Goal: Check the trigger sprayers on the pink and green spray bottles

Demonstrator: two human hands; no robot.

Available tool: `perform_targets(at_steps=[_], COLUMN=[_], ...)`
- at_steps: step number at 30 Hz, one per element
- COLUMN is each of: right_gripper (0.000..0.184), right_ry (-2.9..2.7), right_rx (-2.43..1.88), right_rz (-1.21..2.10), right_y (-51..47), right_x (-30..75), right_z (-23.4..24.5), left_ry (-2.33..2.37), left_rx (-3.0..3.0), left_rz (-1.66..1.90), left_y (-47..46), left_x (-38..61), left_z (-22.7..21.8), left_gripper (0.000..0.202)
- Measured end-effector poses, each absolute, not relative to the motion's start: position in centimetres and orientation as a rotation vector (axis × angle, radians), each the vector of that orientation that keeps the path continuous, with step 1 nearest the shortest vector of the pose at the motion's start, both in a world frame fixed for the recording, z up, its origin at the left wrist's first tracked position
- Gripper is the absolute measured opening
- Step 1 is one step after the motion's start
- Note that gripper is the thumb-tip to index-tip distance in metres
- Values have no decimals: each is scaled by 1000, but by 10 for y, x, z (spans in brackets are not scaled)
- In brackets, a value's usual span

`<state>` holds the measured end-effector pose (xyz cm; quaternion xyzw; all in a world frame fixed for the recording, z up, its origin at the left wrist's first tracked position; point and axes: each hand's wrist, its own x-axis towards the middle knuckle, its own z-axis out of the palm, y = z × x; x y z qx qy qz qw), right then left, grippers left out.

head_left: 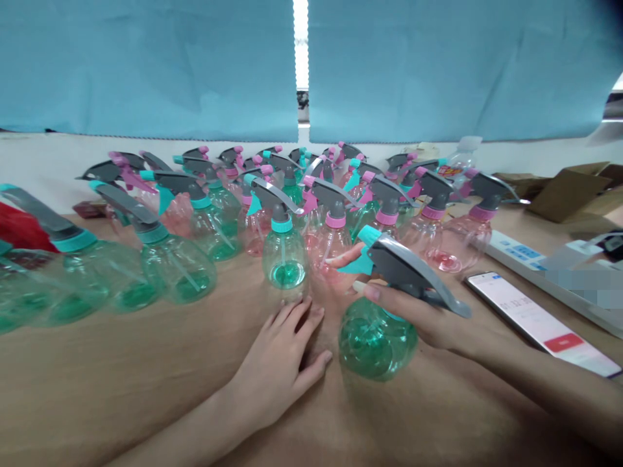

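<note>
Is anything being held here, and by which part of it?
Yes: the right grip holds a green spray bottle around its neck, just below the grey spray head. The left grip lies open, holding nothing.

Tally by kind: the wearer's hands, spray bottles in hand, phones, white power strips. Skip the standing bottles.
Hands: 2 (left hand, right hand)
Held green spray bottle: 1
Phone: 1
White power strip: 1
Total: 5
</note>
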<state>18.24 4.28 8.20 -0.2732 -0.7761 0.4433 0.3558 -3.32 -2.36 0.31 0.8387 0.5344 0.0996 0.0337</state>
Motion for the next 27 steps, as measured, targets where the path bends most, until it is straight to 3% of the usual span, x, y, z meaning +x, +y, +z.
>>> perform_targets(at_steps=[16,27], right_gripper=[27,14], right_ry=[-2023,-1972], right_rx=[-723,-793], right_rz=[1114,1066], right_y=[43,46], right_x=[183,183], right_z=[82,69], left_ry=[1631,1644], left_rx=[2575,2564], left_rz=[326,317], left_y=[-23,-23], left_x=[-33,-33], left_z=[2,3], left_gripper=[51,50])
